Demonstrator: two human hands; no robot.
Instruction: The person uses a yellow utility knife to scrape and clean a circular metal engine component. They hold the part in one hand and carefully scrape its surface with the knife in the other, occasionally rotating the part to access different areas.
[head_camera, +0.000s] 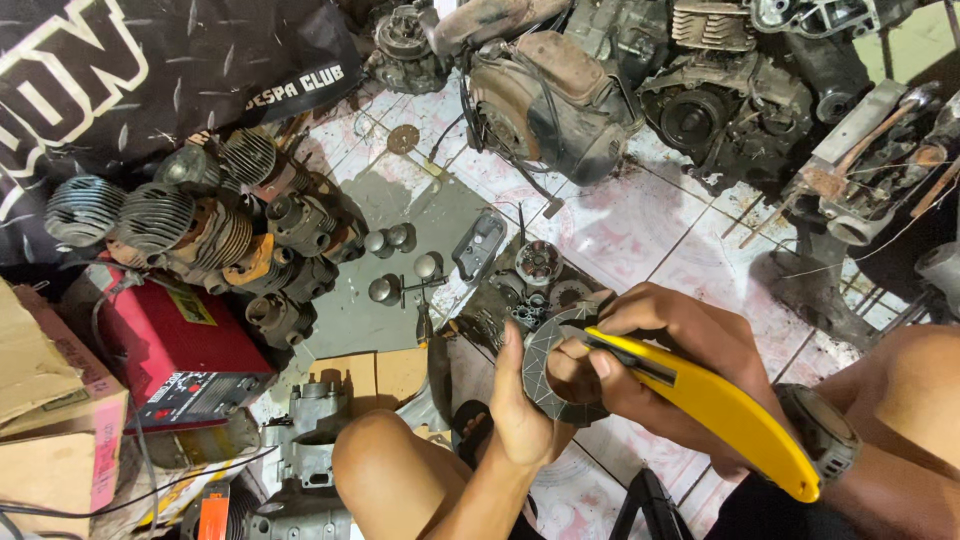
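Right grip (660, 345) closed round a yellow knife (715, 400), thumb and fingers on its front end, blade tip laid on a grey ring disc (545, 375). Left grip (520, 400) holds that disc upright from below, thumb up along its left edge, fingers behind it. Disc sits between both hands, low centre of the scene, above the tiled floor (640, 225). Segment lines show on the disc face. Watch (820, 430) on the right wrist. Bare knee (385, 455) near, left of the hands; other leg at far right edge.

On the floor just beyond the hands: small round parts (540, 262) on a dark patch, a grey cover (478, 243) to their left, and metal knobs (392, 240) further left. Finned cylinders (160, 215) piled at left, red box (175, 350) near them, cardboard box (50, 400) at the left edge. Black banner (150, 70) far left. Engine block (545, 100) far centre, more engine parts (740, 90) far right. Engine case (310, 430) near, beside the knee.
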